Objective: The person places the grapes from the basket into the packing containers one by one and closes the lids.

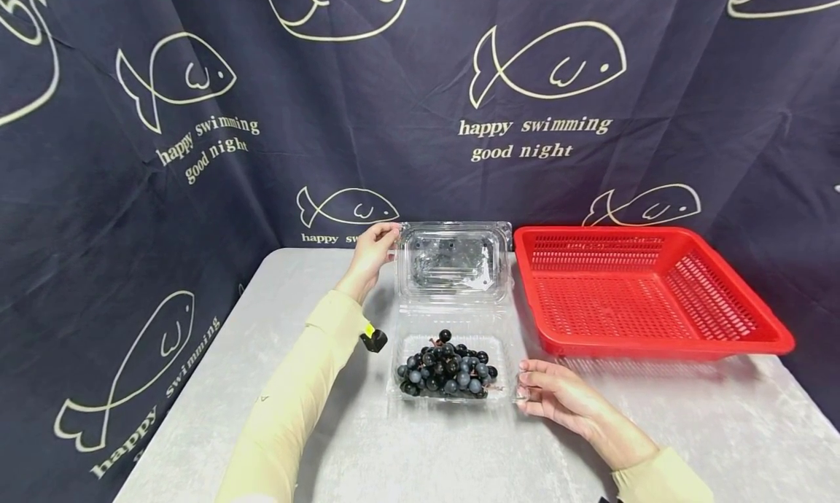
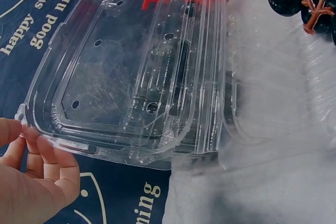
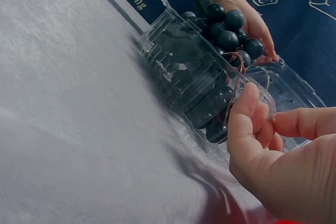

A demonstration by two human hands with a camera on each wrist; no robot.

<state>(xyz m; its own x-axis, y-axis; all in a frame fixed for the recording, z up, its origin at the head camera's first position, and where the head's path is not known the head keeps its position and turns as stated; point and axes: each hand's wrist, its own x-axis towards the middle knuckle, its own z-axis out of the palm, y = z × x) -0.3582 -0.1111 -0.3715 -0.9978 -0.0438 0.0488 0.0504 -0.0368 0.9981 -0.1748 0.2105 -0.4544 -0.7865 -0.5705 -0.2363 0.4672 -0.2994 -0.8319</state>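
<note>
A clear plastic clamshell box lies on the table with its lid (image 1: 453,259) raised at the back. In its base (image 1: 508,342) sits a bunch of dark grapes (image 1: 449,368), with brown stem (image 2: 316,11) showing in the left wrist view. My left hand (image 1: 372,256) pinches the lid's upper left corner between thumb and fingers. At the base's right edge, my right hand (image 1: 561,401) pinches the rim, seen closely in the right wrist view. Small round holes dot the lid (image 2: 105,77).
A red perforated plastic basket (image 1: 656,346) stands right of the box, near the back of the grey table (image 1: 420,459). Behind the table hangs a dark blue curtain (image 1: 420,124) with fish drawings and lettering. A black device (image 1: 374,340) is strapped at the left wrist.
</note>
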